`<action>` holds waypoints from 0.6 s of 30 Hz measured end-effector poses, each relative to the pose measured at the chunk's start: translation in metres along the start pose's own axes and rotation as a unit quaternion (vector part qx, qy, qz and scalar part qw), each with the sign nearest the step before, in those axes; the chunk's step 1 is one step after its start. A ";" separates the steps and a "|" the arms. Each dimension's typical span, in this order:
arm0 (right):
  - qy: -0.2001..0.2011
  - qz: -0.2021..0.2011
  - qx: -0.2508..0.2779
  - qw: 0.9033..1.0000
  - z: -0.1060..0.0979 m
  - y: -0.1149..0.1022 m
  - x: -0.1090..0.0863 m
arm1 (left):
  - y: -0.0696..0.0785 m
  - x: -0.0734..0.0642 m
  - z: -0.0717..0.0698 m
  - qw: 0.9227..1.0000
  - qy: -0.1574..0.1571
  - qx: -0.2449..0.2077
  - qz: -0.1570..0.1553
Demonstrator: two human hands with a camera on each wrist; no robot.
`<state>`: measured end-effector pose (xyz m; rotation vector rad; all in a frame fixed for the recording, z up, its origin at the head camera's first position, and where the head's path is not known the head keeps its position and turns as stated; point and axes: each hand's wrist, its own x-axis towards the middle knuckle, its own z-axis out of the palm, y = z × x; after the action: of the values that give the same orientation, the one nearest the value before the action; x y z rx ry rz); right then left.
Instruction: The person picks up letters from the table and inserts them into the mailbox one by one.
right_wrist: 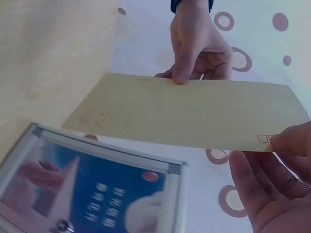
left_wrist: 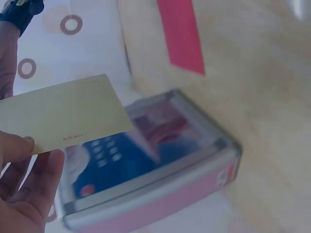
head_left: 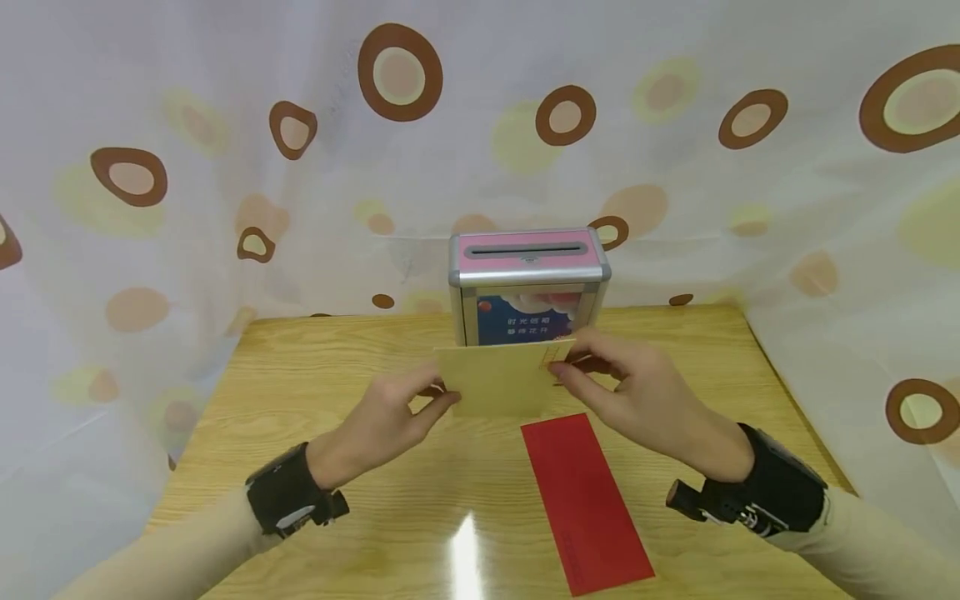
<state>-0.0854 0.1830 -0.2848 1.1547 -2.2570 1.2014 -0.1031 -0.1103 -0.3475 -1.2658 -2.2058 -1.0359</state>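
Observation:
Both hands hold a tan envelope (head_left: 495, 379) in the air, in front of a pink and silver slotted box (head_left: 529, 254). My left hand (head_left: 390, 408) pinches its left edge between thumb and fingers. At the opposite end, my right hand (head_left: 633, 387) pinches the upper right corner, beside the red printed squares. In the right wrist view the envelope (right_wrist: 194, 111) spans from one hand to the other, with small print on its face. The box's front panel (left_wrist: 136, 145) shows white characters on blue; in the head view the envelope hides its lower part.
A red envelope (head_left: 588, 504) lies flat on the wooden table (head_left: 337, 533), nearer than the box and toward the right. Behind the table and along its sides hangs a white curtain (head_left: 465, 167) with brown rings and pale spots.

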 end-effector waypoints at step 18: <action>0.089 -0.109 -0.053 0.989 -0.074 -0.036 0.082 | 0.012 0.112 -0.064 0.985 0.106 0.079 0.107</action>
<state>-0.1137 0.1899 -0.1723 1.1681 -1.9816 1.0414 -0.1521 -0.0917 -0.2296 -1.2286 -1.9034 -0.8511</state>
